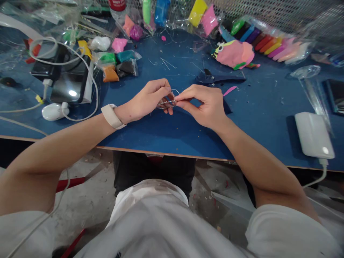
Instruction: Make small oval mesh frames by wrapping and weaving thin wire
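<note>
A small frame of thin metal wire (166, 104) is held just above the blue tabletop, in front of my body. My left hand (152, 97) is closed around its left part, with the palm hiding some of it. At its right end my right hand (202, 104) pinches the wire between thumb and forefinger. A thin loop of wire curves up between the two hands. Behind my right hand lie dark-handled pliers (220, 78), partly covered by the hand. A pink plastic blade-shaped piece (230, 90) rests beside that hand.
A pink clay fish (233, 54) lies at the back right, before a row of coloured clay packs (266, 41). More clay packets (118, 62) sit back left. Black devices (68, 84) with white cables are at left; a white power bank (314, 135) stands at right. Loose wire bits (168, 63) lie behind my hands.
</note>
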Motion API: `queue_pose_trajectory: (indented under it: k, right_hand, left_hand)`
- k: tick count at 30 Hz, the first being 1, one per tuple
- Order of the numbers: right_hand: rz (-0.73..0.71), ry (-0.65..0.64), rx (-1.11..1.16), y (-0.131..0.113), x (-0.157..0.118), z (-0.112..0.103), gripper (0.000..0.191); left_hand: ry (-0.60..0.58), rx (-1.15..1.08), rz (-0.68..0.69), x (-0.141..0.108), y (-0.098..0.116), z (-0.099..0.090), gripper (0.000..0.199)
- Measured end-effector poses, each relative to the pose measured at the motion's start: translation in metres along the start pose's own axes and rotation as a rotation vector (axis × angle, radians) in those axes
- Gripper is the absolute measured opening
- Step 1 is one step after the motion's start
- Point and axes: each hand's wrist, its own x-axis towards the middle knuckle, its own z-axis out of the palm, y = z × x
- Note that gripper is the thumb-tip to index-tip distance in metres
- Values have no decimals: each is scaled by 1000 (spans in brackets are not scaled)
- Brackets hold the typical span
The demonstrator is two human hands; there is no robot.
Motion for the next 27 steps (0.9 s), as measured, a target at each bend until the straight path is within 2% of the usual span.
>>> queue_pose_trajectory:
  k: [8,11,19,27]
  right_hand:
    - [-85,-205,-156,-6,3,-21,16]
    - [-100,-241,-252,-8,4,-24,15]
    - [-147,-254,-397,-12,2,-20,11]
    - [-171,-176,-492,-7,-2,-9,18]
  left_hand:
    - [-70,-57,-56,0,-4,-3,29]
    - [-74,-70,-50,1,-6,-3,29]
    - [-63,-13,-57,2,-3,-2,31]
    - [-67,-13,-47,2,-5,-3,27]
